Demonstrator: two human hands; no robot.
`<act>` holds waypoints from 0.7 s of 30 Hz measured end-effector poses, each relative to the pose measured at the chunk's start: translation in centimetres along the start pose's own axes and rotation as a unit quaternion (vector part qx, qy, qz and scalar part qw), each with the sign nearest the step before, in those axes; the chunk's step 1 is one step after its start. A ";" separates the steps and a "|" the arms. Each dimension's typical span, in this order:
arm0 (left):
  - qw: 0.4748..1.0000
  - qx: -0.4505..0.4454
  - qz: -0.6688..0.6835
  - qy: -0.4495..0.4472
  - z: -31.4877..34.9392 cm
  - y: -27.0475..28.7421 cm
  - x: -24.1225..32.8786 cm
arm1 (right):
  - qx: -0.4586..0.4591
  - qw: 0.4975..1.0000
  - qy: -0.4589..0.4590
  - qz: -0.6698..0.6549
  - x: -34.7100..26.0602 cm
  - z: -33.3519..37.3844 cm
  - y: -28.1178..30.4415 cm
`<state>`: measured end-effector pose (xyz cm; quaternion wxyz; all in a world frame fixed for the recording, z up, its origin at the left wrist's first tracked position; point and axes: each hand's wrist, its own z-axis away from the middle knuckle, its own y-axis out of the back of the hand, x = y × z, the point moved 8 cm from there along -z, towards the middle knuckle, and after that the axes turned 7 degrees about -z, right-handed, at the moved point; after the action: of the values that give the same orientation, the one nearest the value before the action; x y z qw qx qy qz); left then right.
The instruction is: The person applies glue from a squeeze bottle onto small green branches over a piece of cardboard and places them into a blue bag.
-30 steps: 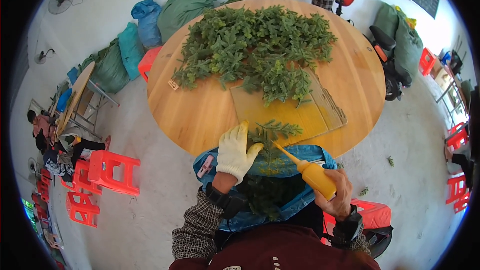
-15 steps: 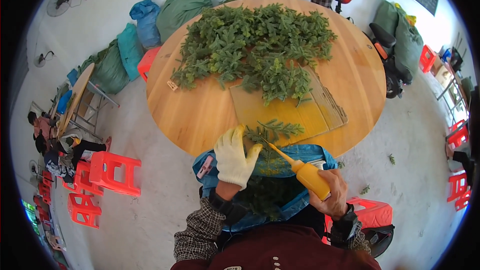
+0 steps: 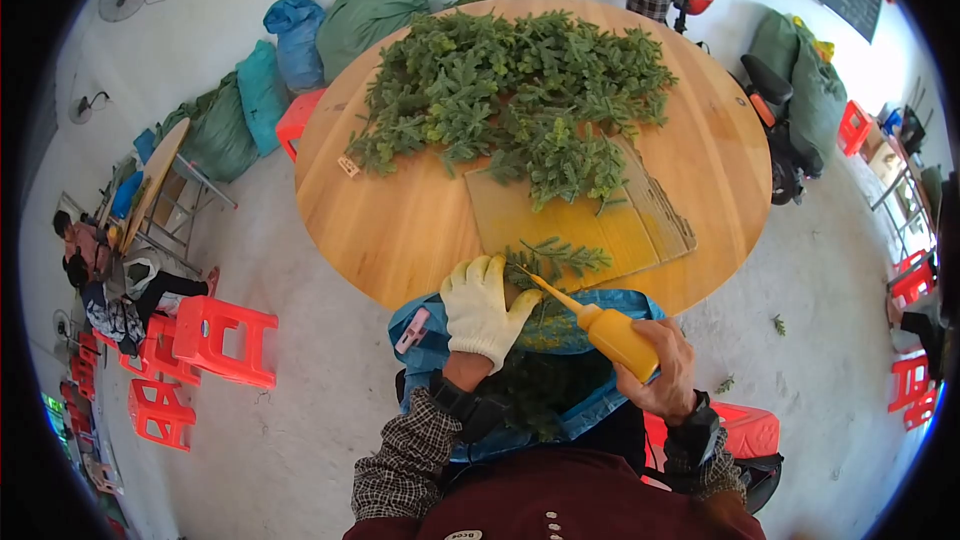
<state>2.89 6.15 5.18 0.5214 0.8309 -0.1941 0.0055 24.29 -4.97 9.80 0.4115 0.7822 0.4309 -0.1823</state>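
Note:
My left hand [image 3: 485,312], in a cream knit glove with a yellow-stained fingertip, grips a green pine sprig [image 3: 565,258] near its stem end, at the near edge of the round table. The thumb stands apart from the fingers, and the exact grip is partly hidden. My bare right hand [image 3: 665,368] is wrapped round a yellow squeeze bottle [image 3: 620,340]. Its long thin nozzle points up and left, with the tip close to the sprig's stem. Below both hands, a blue plastic bag [image 3: 585,425] gapes over my lap with dark greenery inside.
A large heap of green sprigs [image 3: 510,90] covers the far part of the round wooden table [image 3: 350,230]. Under its near edge lies a yellow-stained cardboard sheet [image 3: 640,235]. A pink clip [image 3: 412,330] sits on the bag's left rim. Red stools [image 3: 228,340] stand on the left.
My left hand has shifted slightly right and down with the sprig. The bottle's nozzle tip has moved slightly up and left, nearer the stem. Both grips stay the same.

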 end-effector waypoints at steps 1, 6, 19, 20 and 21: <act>1.000 -0.002 0.001 0.000 0.0 0.0 0.0 | -0.003 1.000 0.008 0.006 0.0 -0.4 -0.3; 0.999 0.027 -0.024 -0.017 0.0 -0.1 0.0 | -0.024 0.999 0.007 0.021 0.0 -1.8 -0.7; 1.000 0.004 0.011 -0.002 -0.1 -0.2 -0.2 | -0.035 0.998 -0.031 0.046 -0.8 -0.5 1.8; 1.000 0.007 0.009 -0.001 0.0 -0.3 -0.3 | -0.035 0.998 -0.032 0.046 -0.8 -0.3 1.8; 1.000 0.009 0.007 -0.001 0.0 -0.3 -0.3 | -0.034 0.998 -0.039 0.045 -0.8 0.0 1.8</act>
<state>2.71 6.36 4.82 0.5138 0.8342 -0.2002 0.0106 25.38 -5.87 11.20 0.4620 0.7785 0.3854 -0.1789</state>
